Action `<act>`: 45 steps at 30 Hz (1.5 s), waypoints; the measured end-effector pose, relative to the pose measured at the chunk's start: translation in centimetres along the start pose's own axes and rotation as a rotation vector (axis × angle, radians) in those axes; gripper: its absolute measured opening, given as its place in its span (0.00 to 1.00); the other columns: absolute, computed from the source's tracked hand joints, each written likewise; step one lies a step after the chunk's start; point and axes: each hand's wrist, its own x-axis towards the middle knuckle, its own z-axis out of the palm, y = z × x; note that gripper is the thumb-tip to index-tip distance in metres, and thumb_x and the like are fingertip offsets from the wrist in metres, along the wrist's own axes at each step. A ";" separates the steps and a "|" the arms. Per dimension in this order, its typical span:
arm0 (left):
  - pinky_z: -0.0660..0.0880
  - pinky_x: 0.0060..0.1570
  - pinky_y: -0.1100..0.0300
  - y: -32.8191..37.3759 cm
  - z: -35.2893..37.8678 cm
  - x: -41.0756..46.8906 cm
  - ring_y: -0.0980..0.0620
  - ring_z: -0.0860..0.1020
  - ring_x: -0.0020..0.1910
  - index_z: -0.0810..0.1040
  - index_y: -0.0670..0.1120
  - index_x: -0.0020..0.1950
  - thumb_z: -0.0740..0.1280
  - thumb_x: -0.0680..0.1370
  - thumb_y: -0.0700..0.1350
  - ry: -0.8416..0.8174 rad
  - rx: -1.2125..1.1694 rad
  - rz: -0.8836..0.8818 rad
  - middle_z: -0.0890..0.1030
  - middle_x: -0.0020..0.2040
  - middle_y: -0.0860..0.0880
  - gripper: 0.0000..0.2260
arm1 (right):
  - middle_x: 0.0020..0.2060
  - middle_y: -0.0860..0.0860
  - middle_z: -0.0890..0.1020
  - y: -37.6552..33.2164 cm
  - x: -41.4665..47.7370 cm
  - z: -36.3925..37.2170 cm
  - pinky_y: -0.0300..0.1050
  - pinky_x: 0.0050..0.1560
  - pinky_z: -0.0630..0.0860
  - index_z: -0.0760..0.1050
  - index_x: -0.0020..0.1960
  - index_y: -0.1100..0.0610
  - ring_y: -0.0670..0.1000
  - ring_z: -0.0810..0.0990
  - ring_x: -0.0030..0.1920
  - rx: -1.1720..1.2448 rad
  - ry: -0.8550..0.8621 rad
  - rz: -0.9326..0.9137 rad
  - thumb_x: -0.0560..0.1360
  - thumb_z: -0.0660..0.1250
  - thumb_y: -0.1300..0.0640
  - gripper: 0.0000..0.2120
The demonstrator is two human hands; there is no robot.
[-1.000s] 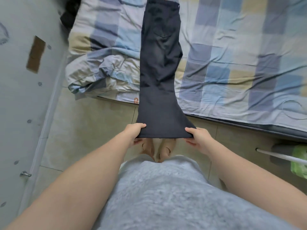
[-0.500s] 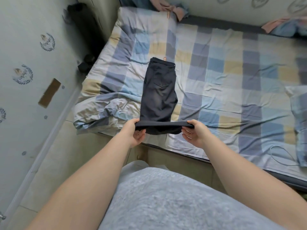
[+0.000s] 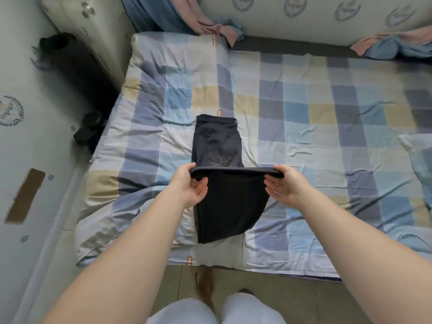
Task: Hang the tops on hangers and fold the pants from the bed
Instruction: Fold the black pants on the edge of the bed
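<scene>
Dark pants [image 3: 217,141] on checked bedspread [image 3: 304,108] beside patterned wall [image 3: 35,148]

Black pants [image 3: 217,141] on a checked bedsheet [image 3: 304,113] (blue, grey, pale yellow, white squares).

- Bed [image 3: 304,113], its sheet checked blue, grey and yellow.
- Left of the bed, a pale wall [image 3: 35,148] with wreath emblems and a brown patch [image 3: 24,196].
- Beige tiled floor [image 3: 304,300] along the bed's near edge.
</scene>
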 end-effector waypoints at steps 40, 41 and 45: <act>0.76 0.43 0.58 -4.7 -3.7 32.0 0.55 0.83 0.48 0.79 0.47 0.56 0.69 0.80 0.50 0.291 0.453 0.253 0.85 0.50 0.49 0.09 | 0.64 0.52 0.80 11.8 33.8 3.2 0.48 0.57 0.72 0.75 0.59 0.49 0.49 0.78 0.58 -0.144 -0.009 0.168 0.79 0.67 0.50 0.09; 0.75 0.44 0.58 -6.0 -4.4 31.9 0.54 0.83 0.47 0.79 0.45 0.56 0.70 0.79 0.48 0.344 0.496 0.302 0.84 0.47 0.49 0.09 | 0.64 0.51 0.79 13.1 33.6 2.5 0.46 0.55 0.72 0.75 0.62 0.50 0.47 0.78 0.55 -0.193 0.024 0.152 0.78 0.68 0.51 0.13; 0.70 0.55 0.54 -9.7 -5.8 32.1 0.47 0.76 0.57 0.74 0.51 0.55 0.75 0.73 0.49 0.607 0.917 0.566 0.78 0.52 0.53 0.15 | 0.60 0.44 0.77 17.5 33.0 0.4 0.42 0.53 0.70 0.66 0.73 0.53 0.44 0.79 0.52 -0.348 0.023 0.107 0.75 0.74 0.53 0.30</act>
